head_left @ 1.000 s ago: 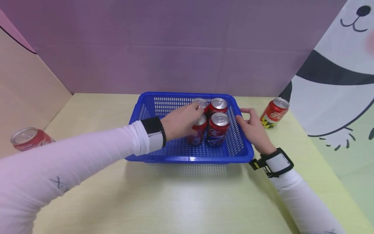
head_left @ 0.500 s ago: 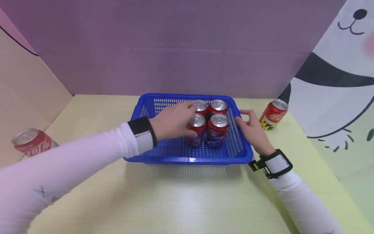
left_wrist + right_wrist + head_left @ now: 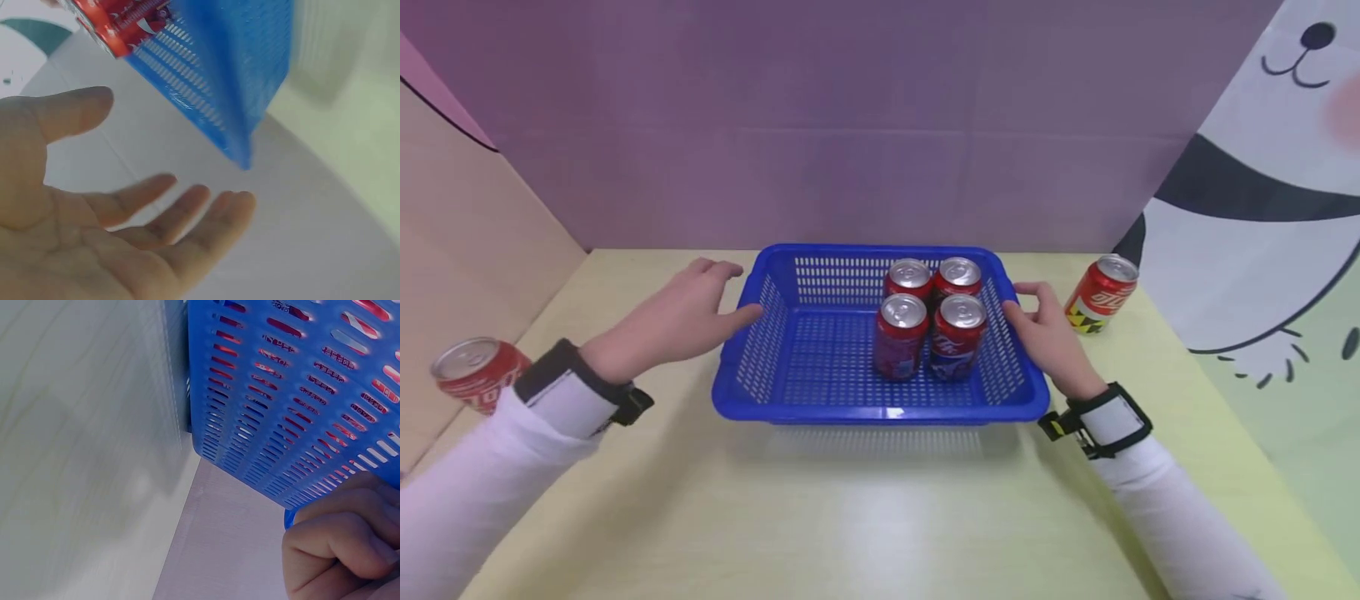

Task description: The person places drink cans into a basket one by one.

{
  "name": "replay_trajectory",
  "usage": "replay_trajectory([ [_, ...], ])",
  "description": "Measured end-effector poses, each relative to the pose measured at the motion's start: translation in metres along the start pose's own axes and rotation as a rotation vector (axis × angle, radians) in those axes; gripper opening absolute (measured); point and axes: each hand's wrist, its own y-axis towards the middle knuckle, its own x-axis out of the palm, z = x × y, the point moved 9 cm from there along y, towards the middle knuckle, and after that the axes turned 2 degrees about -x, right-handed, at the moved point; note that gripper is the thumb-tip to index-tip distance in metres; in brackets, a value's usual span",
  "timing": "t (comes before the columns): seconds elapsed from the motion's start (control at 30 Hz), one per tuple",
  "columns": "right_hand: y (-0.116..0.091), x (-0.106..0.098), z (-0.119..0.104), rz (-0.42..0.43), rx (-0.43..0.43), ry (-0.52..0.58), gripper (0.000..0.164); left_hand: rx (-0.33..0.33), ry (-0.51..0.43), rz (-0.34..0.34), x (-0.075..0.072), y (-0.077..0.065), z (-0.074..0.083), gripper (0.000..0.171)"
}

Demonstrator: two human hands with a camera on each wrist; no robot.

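Note:
Several red soda cans (image 3: 901,337) stand upright in the right half of a blue plastic basket (image 3: 880,411) with slotted walls. My left hand (image 3: 681,321) is just off the basket's left rim, thumb and fingers spread, holding nothing. In the left wrist view a gap shows between those fingers (image 3: 212,240) and the blurred basket edge (image 3: 231,119). On the right side, my right hand (image 3: 1051,337) grips the basket rim, its thumb at the edge. The right wrist view shows its fingers (image 3: 340,544) curled against the outer wall (image 3: 262,419).
Another red can (image 3: 1102,293) with a yellow and black pattern stands on the table right of the basket. A red and white can (image 3: 478,371) stands at the far left, partly behind my left sleeve. A purple wall (image 3: 865,125) rises behind the light wooden table (image 3: 850,517).
My left hand has left the cans and moved left out of the basket to beside its left rim. The cans stay in place. My right hand keeps its hold.

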Motion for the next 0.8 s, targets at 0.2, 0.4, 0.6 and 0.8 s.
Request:
replay_trajectory([
  [0.2,0.001,0.001,-0.004,0.002,-0.011,-0.003,0.062,-0.068,-0.278,-0.026,0.034,0.003,-0.031,0.079],
  [0.4,0.001,0.004,-0.006,-0.005,-0.025,-0.004,0.061,-0.158,-0.465,-0.025,0.059,0.008,-0.047,0.094],
  [0.6,-0.002,0.001,0.001,0.007,-0.024,-0.026,0.059,-0.216,-0.716,-0.008,0.076,0.012,-0.052,0.085],
  [0.8,-0.002,-0.001,-0.002,0.008,-0.037,-0.021,0.060,-0.220,-0.773,0.016,0.076,0.014,-0.050,0.084],
])
